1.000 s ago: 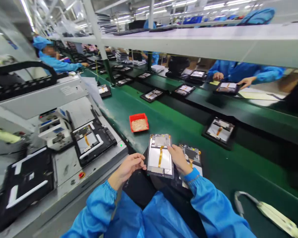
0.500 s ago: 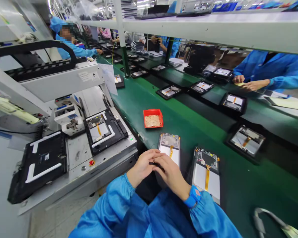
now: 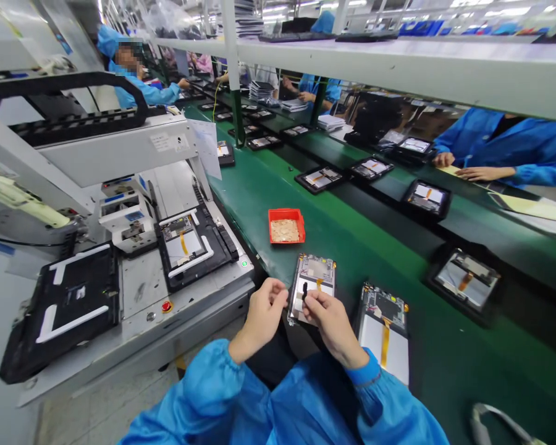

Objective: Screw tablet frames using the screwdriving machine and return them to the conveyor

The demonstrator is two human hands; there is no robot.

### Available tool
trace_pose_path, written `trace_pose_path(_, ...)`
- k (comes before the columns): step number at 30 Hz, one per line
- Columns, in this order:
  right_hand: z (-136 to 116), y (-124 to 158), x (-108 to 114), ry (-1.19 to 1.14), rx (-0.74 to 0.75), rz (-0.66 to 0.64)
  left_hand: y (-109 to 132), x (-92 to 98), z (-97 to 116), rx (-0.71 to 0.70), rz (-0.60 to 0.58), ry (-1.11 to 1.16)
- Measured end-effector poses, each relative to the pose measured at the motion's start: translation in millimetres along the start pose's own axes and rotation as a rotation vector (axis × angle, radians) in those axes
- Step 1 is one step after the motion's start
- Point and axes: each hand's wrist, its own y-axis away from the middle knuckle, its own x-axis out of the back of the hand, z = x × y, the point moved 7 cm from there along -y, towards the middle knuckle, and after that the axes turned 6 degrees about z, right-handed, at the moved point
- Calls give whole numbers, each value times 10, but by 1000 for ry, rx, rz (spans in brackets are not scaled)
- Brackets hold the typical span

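My right hand (image 3: 331, 324) pinches a small black part (image 3: 304, 289) between thumb and fingers, above an opened tablet (image 3: 313, 266). That tablet lies on the green bench with its circuit board and orange ribbon cable exposed. Left of it, my left hand (image 3: 265, 316) is closed, thumb and fingertips together; what they hold, if anything, is too small to name. Right of my right hand rests a second opened tablet (image 3: 383, 337), also with an orange ribbon. Beyond the first tablet stands a red bin (image 3: 286, 214) filled with small tan pieces.
At left is a machine (image 3: 130, 154) with a black fixture (image 3: 222, 241) bearing another opened tablet. A red button (image 3: 167, 306) is on its front edge. Several tablets in black trays (image 3: 429, 198) line the dark belt. A co-worker in blue (image 3: 509, 148) sits across.
My hands have parted. The right hand now shows the small black part upright over the tablet, while my left hand has moved slightly left and down.
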Motion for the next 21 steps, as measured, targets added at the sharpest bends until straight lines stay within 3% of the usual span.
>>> trace_pose_path(2,60,-16,-9,-179,-118,-36,93,-18,154,-243,27,-294)
trace_pose_path(5,74,-15,-36,-283,-141,-72,182,-165,249,-416,-47,-508)
trace_pose_path(14,146,21,-97,-320,-139,-94,169,-212,299,-467,-80,-541)
trace_pose_path(21,199,-21,-29,-249,-85,14,174,-280,306,-548,-99,-851)
